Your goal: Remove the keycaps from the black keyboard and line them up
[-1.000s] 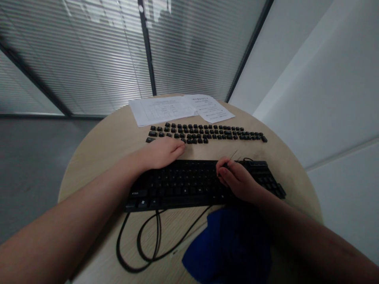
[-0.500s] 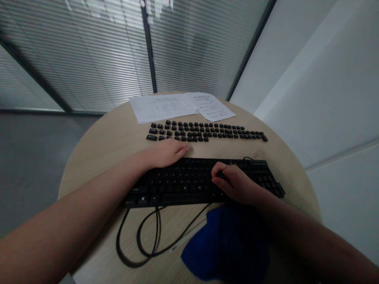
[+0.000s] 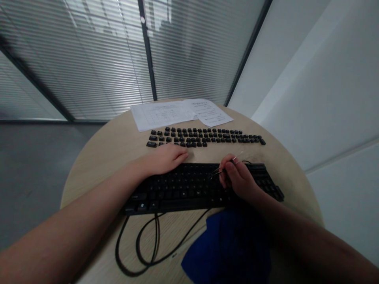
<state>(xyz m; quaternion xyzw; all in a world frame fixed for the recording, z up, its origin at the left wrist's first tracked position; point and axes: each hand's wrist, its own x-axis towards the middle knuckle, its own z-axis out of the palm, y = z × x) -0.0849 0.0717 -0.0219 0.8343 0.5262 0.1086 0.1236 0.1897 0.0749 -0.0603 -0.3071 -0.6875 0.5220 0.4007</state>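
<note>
A black keyboard [image 3: 177,187] lies across the round table. Over its right-middle keys, my right hand [image 3: 237,177] is closed around a wire keycap puller [image 3: 218,171], whose thin metal wires stick out on both sides of the fingers. The wire tips on the left hang close to the keys; whether they touch a key is unclear. My left hand [image 3: 168,157] rests palm down at the keyboard's far left edge, its fingers curled together. Anything under those fingers is hidden. Just behind it, loose black keycaps [image 3: 204,135] stand in several rows on the table.
Printed paper sheets [image 3: 168,113] lie at the table's far side. A black cable [image 3: 118,252] loops in front of the keyboard. Blue cloth [image 3: 225,244] shows at the near edge. Glass panels with blinds [image 3: 97,59] stand beyond the table, and a white wall [image 3: 334,86] is to the right.
My right hand has lifted and turned a little to the right, bringing the puller's wires into clear sight. My left hand stays in place. The view has tilted slightly.
</note>
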